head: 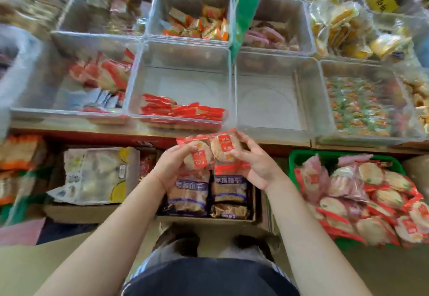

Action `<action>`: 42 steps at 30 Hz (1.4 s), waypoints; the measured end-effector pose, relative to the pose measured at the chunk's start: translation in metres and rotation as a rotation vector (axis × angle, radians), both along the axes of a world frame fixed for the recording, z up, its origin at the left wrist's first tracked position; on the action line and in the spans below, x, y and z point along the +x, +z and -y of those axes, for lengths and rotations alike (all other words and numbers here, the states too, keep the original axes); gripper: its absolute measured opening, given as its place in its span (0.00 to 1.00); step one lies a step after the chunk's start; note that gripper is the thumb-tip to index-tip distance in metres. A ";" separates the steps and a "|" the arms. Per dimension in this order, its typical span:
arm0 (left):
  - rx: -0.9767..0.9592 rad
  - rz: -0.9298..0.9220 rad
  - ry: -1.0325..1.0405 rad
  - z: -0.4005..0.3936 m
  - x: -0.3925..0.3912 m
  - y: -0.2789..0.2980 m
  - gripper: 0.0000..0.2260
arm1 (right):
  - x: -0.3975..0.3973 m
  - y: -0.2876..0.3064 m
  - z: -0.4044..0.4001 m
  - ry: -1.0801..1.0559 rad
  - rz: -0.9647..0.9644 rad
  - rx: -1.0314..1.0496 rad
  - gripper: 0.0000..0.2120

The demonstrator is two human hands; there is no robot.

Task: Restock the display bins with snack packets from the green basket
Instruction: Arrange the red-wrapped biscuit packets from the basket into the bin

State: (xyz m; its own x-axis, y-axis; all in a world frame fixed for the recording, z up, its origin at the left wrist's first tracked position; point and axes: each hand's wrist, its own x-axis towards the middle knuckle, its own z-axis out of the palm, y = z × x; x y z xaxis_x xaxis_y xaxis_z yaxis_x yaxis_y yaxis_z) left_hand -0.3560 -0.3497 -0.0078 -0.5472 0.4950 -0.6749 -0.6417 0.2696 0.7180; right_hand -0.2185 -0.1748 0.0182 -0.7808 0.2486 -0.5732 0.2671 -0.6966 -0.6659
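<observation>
Both hands hold red-edged snack packets with round pale crackers just below the front of the display shelf. My left hand (173, 168) grips one packet (197, 154) and my right hand (257, 163) grips the packet beside it (224, 148). The green basket (299, 156) stands low at the right, piled with several like packets (371, 202), some pink. Directly above my hands is a clear bin (183, 79) with a row of red packets along its front. The clear bin (271, 96) to its right holds nothing.
More clear bins with orange, red and yellow snacks fill the shelf above and to both sides. An open carton (209, 220) of blue-and-brown biscuit packs sits under my hands. A torn carton (92, 175) lies left of it. A green bag (246, 7) hangs over the bins.
</observation>
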 end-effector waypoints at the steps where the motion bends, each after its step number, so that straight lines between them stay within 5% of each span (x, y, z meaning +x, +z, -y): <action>1: 0.001 -0.017 0.025 0.013 -0.020 0.002 0.09 | -0.019 0.003 0.014 -0.024 0.041 0.014 0.30; 5: 0.020 -0.132 0.049 0.044 -0.088 0.007 0.25 | -0.073 0.009 0.046 -0.147 0.108 -0.005 0.25; 10: 0.046 -0.315 0.054 0.035 -0.146 0.022 0.21 | -0.100 0.010 0.053 -0.200 0.139 0.027 0.23; 16: -0.220 -1.004 -0.056 -0.001 -0.192 0.017 0.12 | -0.135 0.012 0.036 -0.307 0.165 0.136 0.23; 20: -0.293 -1.285 -0.179 -0.016 -0.217 0.000 0.06 | -0.174 0.015 0.015 -0.209 0.349 0.560 0.12; 24: -0.298 -1.279 -0.208 -0.023 -0.228 -0.020 0.04 | -0.221 0.001 -0.007 0.096 0.435 1.231 0.16; 28: -0.289 -1.304 -0.183 -0.025 -0.231 -0.025 0.04 | -0.253 -0.033 -0.018 0.463 0.513 1.526 0.14; 34: -0.312 -1.357 -0.231 -0.028 -0.237 -0.036 0.03 | -0.271 -0.053 -0.004 0.889 0.660 1.310 0.20; 42: -0.347 -1.438 -0.247 -0.030 -0.236 -0.042 0.07 | -0.271 -0.054 -0.013 0.901 0.616 1.181 0.21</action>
